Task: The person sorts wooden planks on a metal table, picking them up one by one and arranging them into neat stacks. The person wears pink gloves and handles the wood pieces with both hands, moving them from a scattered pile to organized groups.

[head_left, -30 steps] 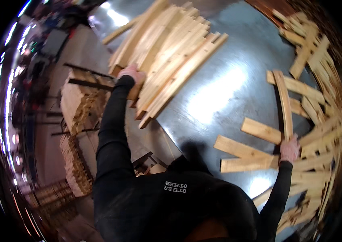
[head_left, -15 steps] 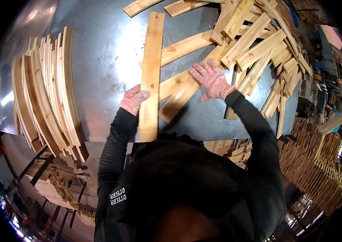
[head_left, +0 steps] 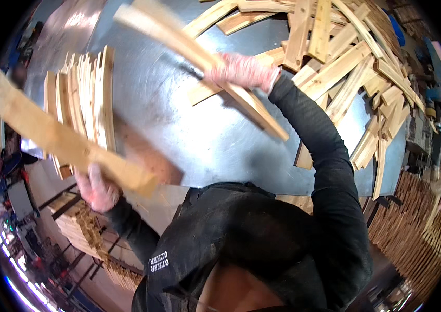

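Note:
My left hand (head_left: 97,190) grips a wooden board (head_left: 64,136) near its near end, raised and slanting toward the far left. It passes in front of a row of narrow boards (head_left: 107,93) standing on edge on the metal table (head_left: 179,140). My right hand (head_left: 244,72) is closed around what look like two wooden boards (head_left: 262,117), held at a slant above the table; their far end is smeared by motion. Both hands wear pale, reddish-looking gloves. Beneath my right hand, another board (head_left: 205,92) lies on the metal.
A loose heap of wooden boards (head_left: 345,73) covers the right and far right of the table. Tall stacks of wood strips (head_left: 410,223) stand off the right side. More stacked wood (head_left: 82,229) sits on dark supports below the left edge.
My left hand has carried its board left and tilted it, over toward the standing row. My right hand, flat on boards before, has closed on boards and lifted them up and leftward.

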`<move>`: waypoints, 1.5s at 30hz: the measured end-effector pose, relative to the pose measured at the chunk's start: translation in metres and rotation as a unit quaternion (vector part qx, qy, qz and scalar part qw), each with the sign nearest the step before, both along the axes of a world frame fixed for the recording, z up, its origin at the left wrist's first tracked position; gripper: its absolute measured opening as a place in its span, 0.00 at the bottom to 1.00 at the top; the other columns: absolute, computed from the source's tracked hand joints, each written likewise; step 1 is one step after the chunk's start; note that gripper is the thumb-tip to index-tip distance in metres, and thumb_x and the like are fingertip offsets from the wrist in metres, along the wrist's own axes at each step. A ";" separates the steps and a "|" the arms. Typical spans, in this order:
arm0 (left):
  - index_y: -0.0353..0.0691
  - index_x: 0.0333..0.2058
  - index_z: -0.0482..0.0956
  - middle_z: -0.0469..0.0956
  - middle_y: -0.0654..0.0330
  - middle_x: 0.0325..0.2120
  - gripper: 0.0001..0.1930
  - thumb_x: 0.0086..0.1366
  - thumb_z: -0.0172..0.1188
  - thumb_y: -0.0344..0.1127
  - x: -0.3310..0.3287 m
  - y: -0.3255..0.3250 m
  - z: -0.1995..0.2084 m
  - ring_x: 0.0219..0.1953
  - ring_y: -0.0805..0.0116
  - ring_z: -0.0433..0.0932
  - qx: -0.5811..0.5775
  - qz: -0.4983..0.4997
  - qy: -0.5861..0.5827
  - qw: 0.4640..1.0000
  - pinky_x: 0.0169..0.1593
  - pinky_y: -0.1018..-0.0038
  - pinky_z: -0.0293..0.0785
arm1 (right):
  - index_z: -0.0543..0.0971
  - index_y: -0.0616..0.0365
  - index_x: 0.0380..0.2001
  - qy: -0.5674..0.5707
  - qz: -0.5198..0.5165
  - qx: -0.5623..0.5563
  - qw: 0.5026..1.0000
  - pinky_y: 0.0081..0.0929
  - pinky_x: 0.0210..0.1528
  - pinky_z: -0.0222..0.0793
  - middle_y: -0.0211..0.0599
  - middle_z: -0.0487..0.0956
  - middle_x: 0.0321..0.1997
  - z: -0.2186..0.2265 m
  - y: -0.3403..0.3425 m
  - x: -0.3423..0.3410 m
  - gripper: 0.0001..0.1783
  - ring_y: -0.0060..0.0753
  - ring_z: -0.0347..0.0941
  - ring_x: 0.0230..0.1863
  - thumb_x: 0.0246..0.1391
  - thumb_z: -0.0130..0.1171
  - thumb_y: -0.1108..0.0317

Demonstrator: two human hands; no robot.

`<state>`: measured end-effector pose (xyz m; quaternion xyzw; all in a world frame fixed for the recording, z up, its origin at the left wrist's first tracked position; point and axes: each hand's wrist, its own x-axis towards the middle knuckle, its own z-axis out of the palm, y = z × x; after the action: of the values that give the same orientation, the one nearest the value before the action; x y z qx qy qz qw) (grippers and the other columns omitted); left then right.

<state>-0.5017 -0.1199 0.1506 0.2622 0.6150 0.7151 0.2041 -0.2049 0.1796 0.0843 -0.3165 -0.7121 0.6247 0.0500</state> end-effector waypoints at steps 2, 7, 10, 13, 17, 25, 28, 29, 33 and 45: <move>0.30 0.54 0.70 0.75 0.46 0.50 0.19 0.67 0.56 0.31 0.022 0.028 -0.022 0.49 0.59 0.76 -0.067 0.019 0.057 0.996 0.53 0.65 0.73 | 0.69 0.69 0.51 0.127 -0.115 -0.291 0.941 0.39 0.45 0.81 0.50 0.79 0.44 0.002 -0.004 -0.014 0.33 0.41 0.80 0.40 0.58 0.60 0.48; 0.33 0.52 0.73 0.78 0.50 0.46 0.17 0.69 0.56 0.37 0.083 0.078 -0.127 0.46 0.63 0.76 -0.416 -0.102 0.264 0.864 0.53 0.69 0.74 | 0.69 0.57 0.59 0.053 -0.090 0.084 0.991 0.40 0.52 0.74 0.55 0.76 0.50 -0.134 -0.020 -0.048 0.26 0.52 0.76 0.49 0.60 0.54 0.58; 0.32 0.63 0.60 0.71 0.41 0.55 0.40 0.60 0.64 0.52 0.114 0.069 -0.158 0.55 0.54 0.74 -0.460 -0.237 0.183 0.836 0.59 0.67 0.68 | 0.72 0.61 0.57 -0.187 -0.029 0.224 0.956 0.43 0.55 0.70 0.63 0.75 0.52 -0.123 -0.049 -0.071 0.33 0.58 0.74 0.52 0.60 0.48 0.45; 0.31 0.68 0.48 0.64 0.37 0.61 0.56 0.53 0.65 0.63 0.125 0.063 -0.144 0.63 0.48 0.66 -0.480 -0.291 0.167 0.810 0.64 0.65 0.62 | 0.77 0.70 0.48 -0.231 -0.105 0.180 0.950 0.45 0.55 0.68 0.66 0.76 0.48 -0.147 -0.055 -0.075 0.43 0.61 0.74 0.52 0.59 0.41 0.34; 0.28 0.68 0.42 0.62 0.36 0.62 0.59 0.51 0.68 0.57 0.112 0.068 -0.150 0.63 0.48 0.66 -0.447 -0.301 0.115 0.835 0.65 0.66 0.62 | 0.81 0.68 0.41 -0.194 -0.153 0.093 0.965 0.47 0.54 0.67 0.62 0.79 0.44 -0.081 -0.059 -0.090 0.44 0.59 0.74 0.51 0.59 0.39 0.31; 0.35 0.57 0.66 0.77 0.50 0.46 0.33 0.50 0.65 0.31 0.104 0.051 -0.172 0.46 0.59 0.77 -0.299 -0.233 -0.048 0.924 0.51 0.65 0.74 | 0.65 0.56 0.63 -0.369 0.156 0.543 0.738 0.43 0.64 0.60 0.52 0.73 0.58 -0.064 0.000 0.009 0.48 0.52 0.68 0.61 0.44 0.65 0.39; 0.35 0.58 0.67 0.77 0.55 0.44 0.31 0.52 0.60 0.27 0.090 0.037 -0.131 0.43 0.64 0.77 -0.288 -0.211 -0.139 0.924 0.49 0.69 0.75 | 0.63 0.55 0.64 -0.331 0.154 0.479 0.798 0.44 0.62 0.61 0.48 0.74 0.55 -0.078 0.021 0.040 0.50 0.50 0.69 0.59 0.40 0.69 0.43; 0.34 0.58 0.67 0.77 0.55 0.46 0.31 0.53 0.61 0.27 0.082 0.029 -0.132 0.43 0.65 0.76 -0.277 -0.208 -0.103 0.933 0.49 0.70 0.75 | 0.64 0.55 0.63 -0.326 0.175 0.454 0.811 0.43 0.61 0.62 0.47 0.75 0.54 -0.072 0.022 0.038 0.49 0.50 0.70 0.57 0.41 0.68 0.42; 0.34 0.63 0.61 0.75 0.56 0.49 0.36 0.54 0.62 0.25 0.059 0.018 -0.136 0.49 0.64 0.75 -0.182 -0.150 -0.086 0.968 0.52 0.69 0.74 | 0.65 0.52 0.61 -0.213 -0.023 0.481 0.850 0.45 0.58 0.65 0.48 0.76 0.49 0.005 0.013 -0.008 0.46 0.50 0.72 0.54 0.45 0.62 0.36; 0.45 0.71 0.38 0.62 0.41 0.62 0.63 0.45 0.71 0.57 0.123 0.087 -0.129 0.60 0.43 0.68 -0.595 -0.190 0.282 0.728 0.61 0.57 0.66 | 0.58 0.70 0.62 -0.087 -0.223 0.073 0.968 0.47 0.63 0.61 0.66 0.68 0.57 -0.042 -0.053 -0.082 0.45 0.63 0.64 0.62 0.60 0.43 0.37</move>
<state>-0.3785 -0.0328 0.0218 0.3880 0.8811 0.0419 0.2672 -0.2869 0.1269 0.0423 -0.5162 -0.6684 0.5145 0.1489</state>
